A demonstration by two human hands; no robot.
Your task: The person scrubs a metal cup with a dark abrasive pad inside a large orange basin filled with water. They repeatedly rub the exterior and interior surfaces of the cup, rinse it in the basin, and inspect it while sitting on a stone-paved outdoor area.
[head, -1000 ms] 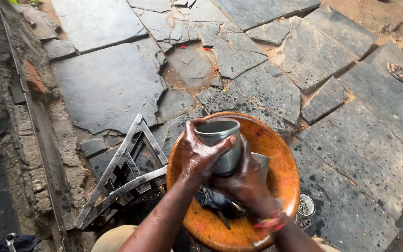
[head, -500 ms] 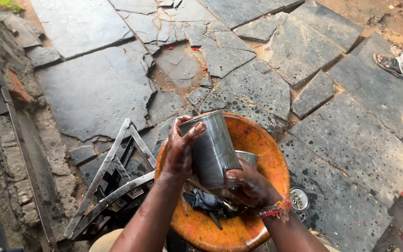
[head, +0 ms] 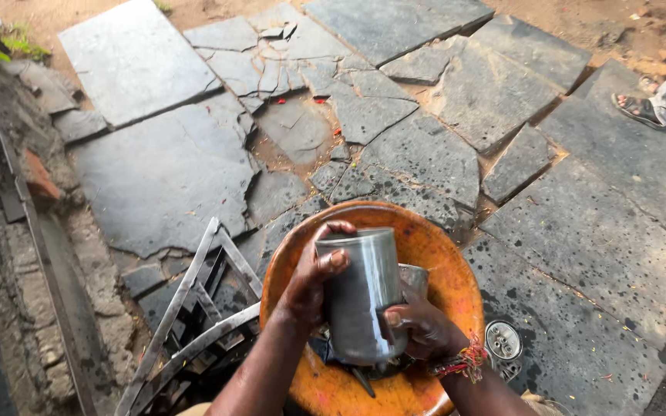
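Both hands, left hand and right hand, clamp the steel tumbler upright over the orange basin, so drips land inside, I guess; metal rack at 9 o'clock.

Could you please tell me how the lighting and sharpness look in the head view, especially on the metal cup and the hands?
Head view: soft, even daylight with no hard shadows on the stone slabs; the steel cup shows only a dull sheen, no glare; left hand and right hand are sharp; the orange basin is evenly lit; the frame edges bend slightly with wide-angle distortion.
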